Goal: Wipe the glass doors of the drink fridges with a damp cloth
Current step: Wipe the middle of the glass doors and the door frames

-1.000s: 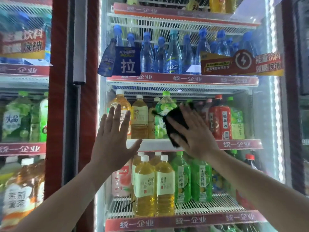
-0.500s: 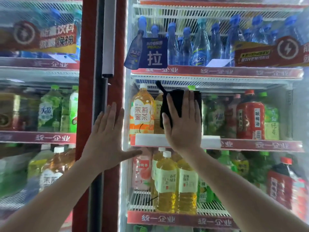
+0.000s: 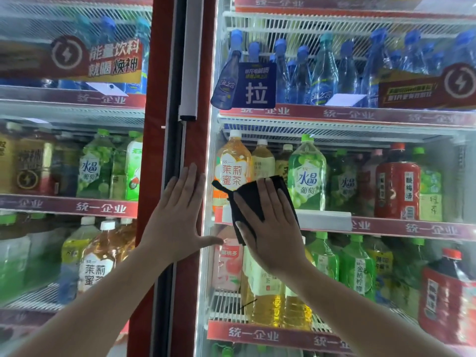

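Right hand: spread flat, fingers pointing up, palm pressing a black cloth against the glass door of the right-hand fridge; it pins the cloth rather than curling round it.
Cloth: folded and dark, mostly under the right hand, with its upper edge and a loose corner sticking out above and to the left of the fingers.
Left hand: open and flat, holding nothing, fingers together and pointing up on the red frame between the two fridges, thumb reaching out to the right onto the edge of the glass.
Gap between hands: small, thumb tip of the left close to the heel of the right.
Above the left hand: a grey door handle running up the frame.
Behind the glass by the right hand: an orange tea bottle to its upper left, a green grape drink bottle to its upper right.
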`<state>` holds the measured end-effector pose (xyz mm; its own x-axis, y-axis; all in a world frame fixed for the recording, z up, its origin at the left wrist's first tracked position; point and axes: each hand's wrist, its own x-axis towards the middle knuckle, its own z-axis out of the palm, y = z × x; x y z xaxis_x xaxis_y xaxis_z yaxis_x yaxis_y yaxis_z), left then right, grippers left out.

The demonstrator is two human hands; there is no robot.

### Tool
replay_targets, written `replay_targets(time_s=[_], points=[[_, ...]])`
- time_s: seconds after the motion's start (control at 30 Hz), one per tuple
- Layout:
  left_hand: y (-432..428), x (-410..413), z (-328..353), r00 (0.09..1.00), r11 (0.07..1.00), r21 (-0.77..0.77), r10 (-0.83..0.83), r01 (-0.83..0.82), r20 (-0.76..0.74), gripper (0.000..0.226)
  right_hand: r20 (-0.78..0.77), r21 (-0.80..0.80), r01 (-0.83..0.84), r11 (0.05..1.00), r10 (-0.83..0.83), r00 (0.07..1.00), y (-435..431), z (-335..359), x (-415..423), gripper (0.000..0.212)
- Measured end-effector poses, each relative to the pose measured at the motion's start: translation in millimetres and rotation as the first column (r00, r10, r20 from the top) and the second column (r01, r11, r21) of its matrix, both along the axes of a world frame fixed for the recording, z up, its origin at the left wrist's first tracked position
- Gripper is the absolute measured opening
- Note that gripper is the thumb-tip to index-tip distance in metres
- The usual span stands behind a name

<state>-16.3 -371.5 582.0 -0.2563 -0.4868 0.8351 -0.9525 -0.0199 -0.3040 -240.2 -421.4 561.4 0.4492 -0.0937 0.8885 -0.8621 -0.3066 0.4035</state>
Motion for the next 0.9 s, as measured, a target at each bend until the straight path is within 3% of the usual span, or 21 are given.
replay_targets(time_s=[0.13,0.37,0.57,0.77,0.9], points=[[1,2,-1,1.0,1.0,-0.005,0.007,-0.007,0.005,0.135,-0.011,-0.059,-0.032,0.998,0.032,0.999,-5,51,33,0.052],[3,2,-3,0.998,0.999,0.026,-0.024,0.025,-0.059,0.13,0.136,-0.073,0.007,0.997,0.003,0.991,-8,137,54,0.055],[8,4,-5,0.999,1.0,-0.004,-0.023,0.023,-0.045,0.121,0.249,-0.048,-0.03,0.998,0.041,0.968,-4,133,77,0.055],[11,20,-9,0.99,0.986,-0.165,-0.047,0.025,-0.13,0.081,0.163,-0.014,-0.106,0.994,0.107,0.981,-1,97,106,0.053],[10,14,5,0.987,0.985,-0.168,-0.057,0.031,-0.15,0.071,0.164,0.048,-0.189,0.981,0.179,0.97,4,101,102,0.057]])
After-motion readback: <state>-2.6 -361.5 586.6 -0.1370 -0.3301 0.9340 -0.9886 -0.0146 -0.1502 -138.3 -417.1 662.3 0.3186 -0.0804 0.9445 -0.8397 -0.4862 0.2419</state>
